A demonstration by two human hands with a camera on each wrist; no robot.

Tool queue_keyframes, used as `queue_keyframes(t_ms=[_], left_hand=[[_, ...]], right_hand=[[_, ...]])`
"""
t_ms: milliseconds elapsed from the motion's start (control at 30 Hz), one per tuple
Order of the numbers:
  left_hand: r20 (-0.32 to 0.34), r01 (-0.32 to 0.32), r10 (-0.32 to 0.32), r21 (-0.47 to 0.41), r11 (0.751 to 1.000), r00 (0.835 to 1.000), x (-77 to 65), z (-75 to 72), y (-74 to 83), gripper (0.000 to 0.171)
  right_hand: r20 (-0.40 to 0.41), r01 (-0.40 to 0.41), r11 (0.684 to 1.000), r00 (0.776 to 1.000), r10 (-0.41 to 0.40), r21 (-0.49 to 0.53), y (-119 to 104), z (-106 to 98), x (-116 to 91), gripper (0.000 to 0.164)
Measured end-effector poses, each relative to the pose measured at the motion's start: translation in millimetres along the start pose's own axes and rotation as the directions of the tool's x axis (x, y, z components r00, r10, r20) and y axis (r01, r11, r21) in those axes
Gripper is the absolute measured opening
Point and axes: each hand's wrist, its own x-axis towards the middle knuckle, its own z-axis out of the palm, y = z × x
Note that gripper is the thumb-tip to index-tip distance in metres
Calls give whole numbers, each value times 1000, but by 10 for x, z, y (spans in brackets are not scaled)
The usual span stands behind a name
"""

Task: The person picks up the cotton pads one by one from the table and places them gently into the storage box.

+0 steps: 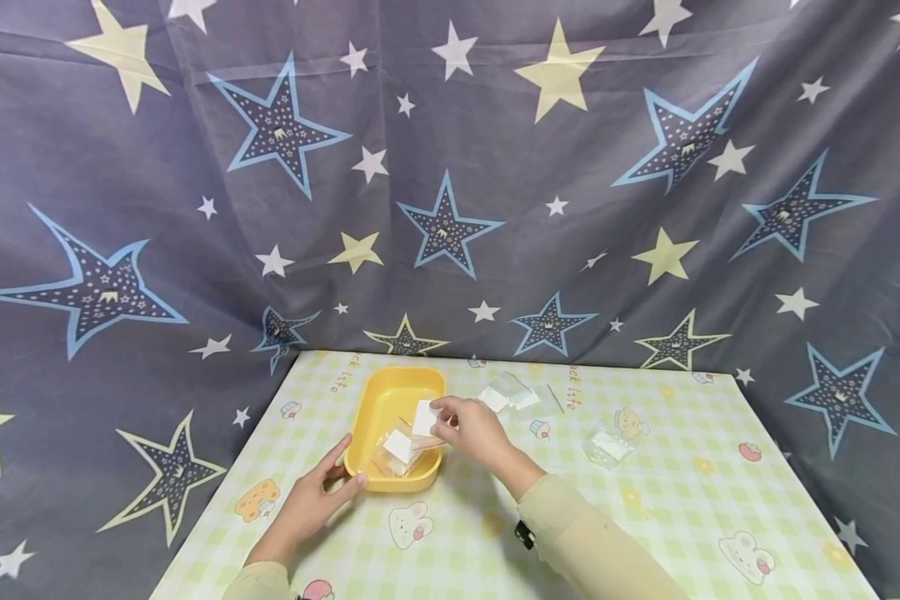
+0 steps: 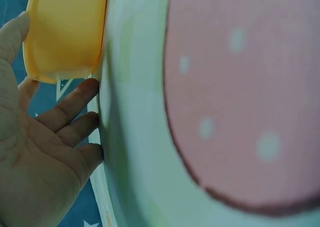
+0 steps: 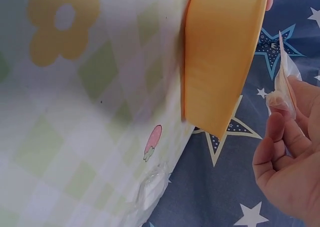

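Observation:
A yellow plastic tray (image 1: pixel 405 392) stands on the table. My left hand (image 1: pixel 307 504) holds it at the near left corner, thumb and index finger on either side in the left wrist view, the other fingers off it. Over the right rim, my right hand (image 1: pixel 476 429) pinches a small clear plastic bag (image 1: pixel 423 418) with a white piece in it between thumb and fingers. Inside the tray's near end lies another clear bag with a white piece (image 1: pixel 399 446). The right wrist view shows the pinched bag (image 3: pixel 285 84) above the rim, its contents unclear.
Several clear bags with white pieces (image 1: pixel 506 393) lie behind the right hand, near the table's back edge. Farther right is one more clear bag (image 1: pixel 607 446). A checked, cartoon-printed cloth (image 1: pixel 682 500) covers the table, and a star-patterned curtain (image 1: pixel 480 275) hangs behind.

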Motion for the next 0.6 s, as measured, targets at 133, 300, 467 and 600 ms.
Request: queue_keyframes(t_ms=[133, 300, 467, 600], left_hand=[[-5, 1, -1, 1, 1000, 1000, -5, -2, -3, 85], [0, -1, 1, 9, 1000, 1000, 3, 0, -13, 85], [8, 12, -12, 8, 1000, 1000, 7, -1, -21, 85], [6, 13, -13, 6, 1000, 1000, 7, 3, -24, 85]], right_hand=[[-12, 22, 999, 1000, -22, -23, -8, 37, 23, 33], [-18, 26, 998, 999, -27, -51, 5, 97, 43, 33], [-4, 33, 997, 999, -33, -71, 16, 160, 52, 33], [4, 34, 993, 999, -34, -112, 27, 214, 61, 34]])
